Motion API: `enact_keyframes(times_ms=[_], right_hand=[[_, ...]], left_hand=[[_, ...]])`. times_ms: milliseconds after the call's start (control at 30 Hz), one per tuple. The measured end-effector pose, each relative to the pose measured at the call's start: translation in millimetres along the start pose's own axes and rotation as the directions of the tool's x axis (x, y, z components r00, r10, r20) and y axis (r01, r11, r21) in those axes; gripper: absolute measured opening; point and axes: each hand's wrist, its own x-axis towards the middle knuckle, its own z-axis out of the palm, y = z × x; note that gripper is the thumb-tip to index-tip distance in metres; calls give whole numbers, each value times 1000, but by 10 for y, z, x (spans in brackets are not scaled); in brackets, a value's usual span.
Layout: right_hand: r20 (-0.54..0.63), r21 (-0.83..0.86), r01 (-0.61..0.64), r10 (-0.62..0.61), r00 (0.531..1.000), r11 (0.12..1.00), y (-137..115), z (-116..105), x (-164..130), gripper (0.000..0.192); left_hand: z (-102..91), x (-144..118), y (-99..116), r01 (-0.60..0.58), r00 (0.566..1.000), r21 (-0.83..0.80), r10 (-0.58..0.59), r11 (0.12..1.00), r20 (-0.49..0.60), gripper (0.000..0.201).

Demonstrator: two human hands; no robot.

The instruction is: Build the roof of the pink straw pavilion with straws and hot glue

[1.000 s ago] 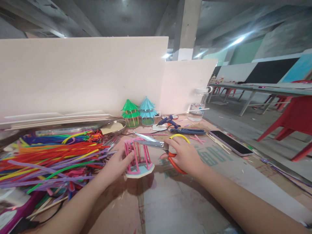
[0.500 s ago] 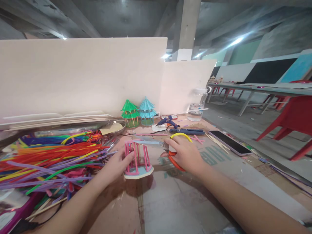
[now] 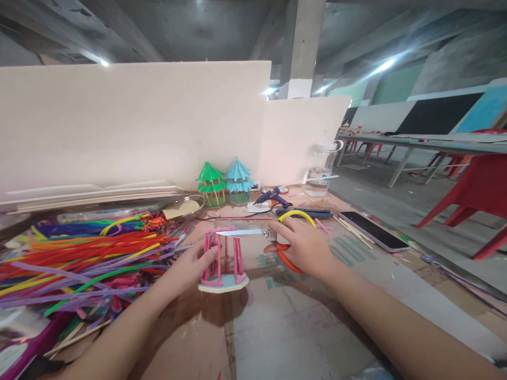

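Observation:
My left hand grips the left side of a small pavilion frame, made of pink pipe-cleaner posts on a pale blue base with a light edge. The base is held slightly above the table. My right hand is wrapped round scissors with one yellow and one orange handle loop. Their blades point left and lie across the top of the pink posts. Whether the blades touch the pink ring at the top I cannot tell.
Colourful pipe cleaners pile up at left. Behind stand a green pavilion, a blue pavilion, a glue gun and a water bottle. Pliers and a phone lie at right.
The pink frame has shifted slightly left and tilted a little. The scissors' blades have moved slightly down and left, and look closer together.

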Motion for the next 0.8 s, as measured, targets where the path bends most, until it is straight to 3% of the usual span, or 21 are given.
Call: enact_keyframes(times_ms=[433, 567, 700, 800], right_hand=[[-61, -32, 88, -90, 994, 996, 66, -35, 9, 47], [-7, -50, 101, -102, 995, 994, 89, -37, -11, 45], [82, 54, 12, -16, 996, 998, 50, -14, -19, 42], [162, 126, -189, 167, 973, 974, 13, 5, 12, 39]], left_hand=[[-9, -30, 54, 16, 999, -9, -16, 1000, 40, 51], [1, -36, 72, 51, 997, -33, -49, 998, 60, 55], [7, -33, 92, 51, 998, -42, -50, 998, 37, 54], [3, -18, 83, 44, 999, -61, -43, 997, 10, 55]])
